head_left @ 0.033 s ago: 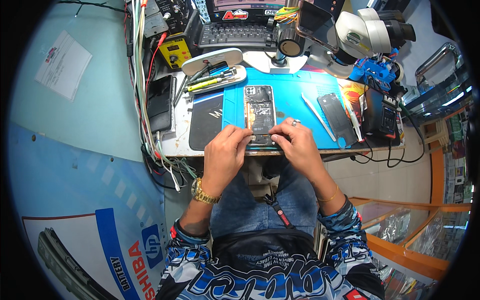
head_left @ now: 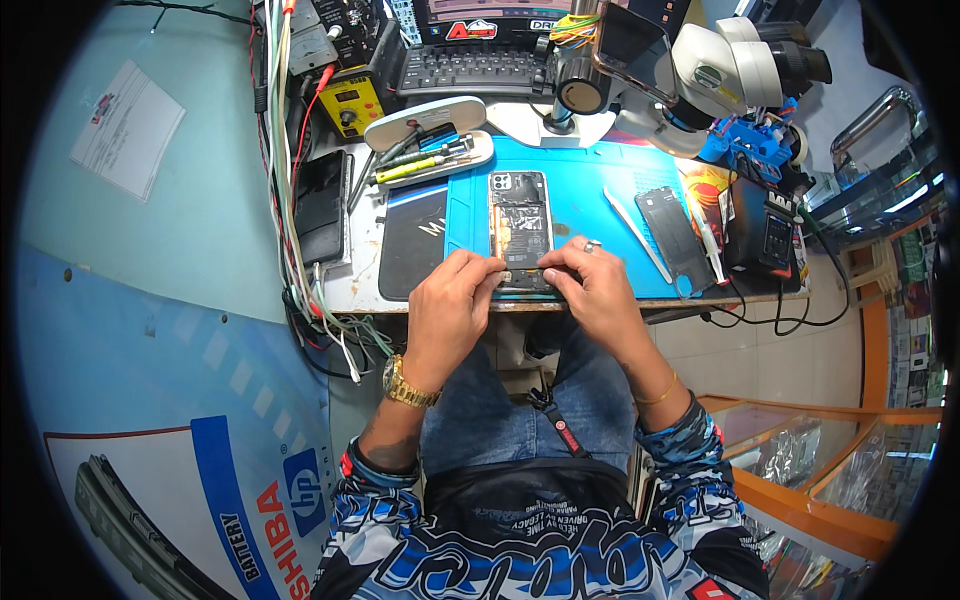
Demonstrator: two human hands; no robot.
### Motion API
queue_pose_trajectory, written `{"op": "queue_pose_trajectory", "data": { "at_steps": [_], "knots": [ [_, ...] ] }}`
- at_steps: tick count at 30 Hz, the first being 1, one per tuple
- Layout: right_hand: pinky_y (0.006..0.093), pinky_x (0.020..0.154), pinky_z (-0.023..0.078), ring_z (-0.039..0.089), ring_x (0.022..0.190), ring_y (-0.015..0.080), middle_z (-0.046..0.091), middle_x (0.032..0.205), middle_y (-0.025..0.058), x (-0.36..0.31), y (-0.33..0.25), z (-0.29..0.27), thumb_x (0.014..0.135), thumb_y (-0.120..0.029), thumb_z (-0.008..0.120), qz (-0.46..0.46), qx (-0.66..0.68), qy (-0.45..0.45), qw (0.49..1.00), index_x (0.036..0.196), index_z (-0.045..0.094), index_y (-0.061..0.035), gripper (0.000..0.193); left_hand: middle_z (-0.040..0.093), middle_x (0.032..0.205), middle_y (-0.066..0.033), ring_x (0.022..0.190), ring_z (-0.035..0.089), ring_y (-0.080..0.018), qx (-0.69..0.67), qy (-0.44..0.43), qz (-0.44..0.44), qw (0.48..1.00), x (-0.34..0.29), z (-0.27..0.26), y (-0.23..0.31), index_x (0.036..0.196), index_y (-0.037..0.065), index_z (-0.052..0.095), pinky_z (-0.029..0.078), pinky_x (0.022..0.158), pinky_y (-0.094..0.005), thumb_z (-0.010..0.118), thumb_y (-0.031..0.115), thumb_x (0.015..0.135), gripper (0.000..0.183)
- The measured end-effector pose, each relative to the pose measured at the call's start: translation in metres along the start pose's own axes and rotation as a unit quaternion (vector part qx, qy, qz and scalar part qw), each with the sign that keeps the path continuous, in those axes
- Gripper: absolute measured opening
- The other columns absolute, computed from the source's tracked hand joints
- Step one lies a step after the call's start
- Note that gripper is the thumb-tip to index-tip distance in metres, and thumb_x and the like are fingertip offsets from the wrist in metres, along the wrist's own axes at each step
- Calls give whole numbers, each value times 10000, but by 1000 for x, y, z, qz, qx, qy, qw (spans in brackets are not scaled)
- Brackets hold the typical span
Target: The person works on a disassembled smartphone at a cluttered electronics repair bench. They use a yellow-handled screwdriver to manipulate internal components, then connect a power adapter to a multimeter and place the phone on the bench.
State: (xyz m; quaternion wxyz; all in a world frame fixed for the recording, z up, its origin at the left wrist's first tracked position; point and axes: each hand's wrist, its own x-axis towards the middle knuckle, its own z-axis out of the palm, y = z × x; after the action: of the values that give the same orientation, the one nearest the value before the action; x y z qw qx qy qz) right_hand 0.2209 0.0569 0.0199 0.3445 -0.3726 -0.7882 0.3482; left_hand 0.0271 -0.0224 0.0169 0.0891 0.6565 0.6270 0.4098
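Observation:
A smartphone (head_left: 522,225) with its back cover off lies on the blue work mat (head_left: 590,190), its battery and inner parts bare and its camera cluster at the far end. My left hand (head_left: 455,305) grips the near left corner, thumb and fingertips pressed together there. At the near right edge my right hand (head_left: 592,285), with a ring on it, pinches the phone in the same way. Between the two hands shows the dark lower part of the phone; the fingertips hide its corners. To the right lies a dark phone back cover (head_left: 675,238), beside a long white tool (head_left: 637,233).
An open case (head_left: 478,150) holds pens and tools behind the mat. A microscope (head_left: 700,80) overhangs the far right. A keyboard (head_left: 470,70) stands at the back. Cables (head_left: 275,150) hang on the left by a dark tablet-like device (head_left: 322,205). A black box-shaped device (head_left: 762,225) stands right.

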Motion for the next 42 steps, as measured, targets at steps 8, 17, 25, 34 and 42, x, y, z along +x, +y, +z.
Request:
{"op": "queue_pose_trajectory", "data": {
  "at_steps": [8,17,25,34,42],
  "knots": [
    [347,726,509,647,778,228,651,845,110,2,7,5,890,39,703,-26,4,11,1000,1014,725,15,127,662,849,-103,681,622,-236,-27,-26,-14,999,1,-4,-2,1023,32,747,493,635,-355,750,38,880,143],
    [336,720,511,643,797,222,645,874,105,2,6,-3,859,47,726,-28,3,-28,999,982,727,9,129,670,817,-113,664,626,-229,-33,-16,-27,999,3,-3,-1,981,31,757,493,618,-346,775,48,860,124],
    [407,751,525,649,847,322,633,905,148,5,-2,-8,869,19,707,-14,-18,-63,998,957,708,21,88,687,829,-123,690,655,-226,-46,-25,-26,998,1,-7,-5,1015,17,751,514,621,-343,779,39,849,169],
    [416,741,509,638,836,333,635,895,147,5,0,-8,858,19,712,-34,-29,-60,997,949,707,23,92,688,1004,-101,860,641,-282,83,58,41,994,-26,5,16,1104,6,725,528,744,-392,835,109,795,344],
    [415,722,525,650,865,327,641,909,138,-12,-2,4,845,8,740,-70,-106,7,992,975,713,24,134,672,992,-74,850,600,-263,130,78,45,987,-30,19,12,1101,23,733,470,742,-395,840,154,800,346]
  ]
}}
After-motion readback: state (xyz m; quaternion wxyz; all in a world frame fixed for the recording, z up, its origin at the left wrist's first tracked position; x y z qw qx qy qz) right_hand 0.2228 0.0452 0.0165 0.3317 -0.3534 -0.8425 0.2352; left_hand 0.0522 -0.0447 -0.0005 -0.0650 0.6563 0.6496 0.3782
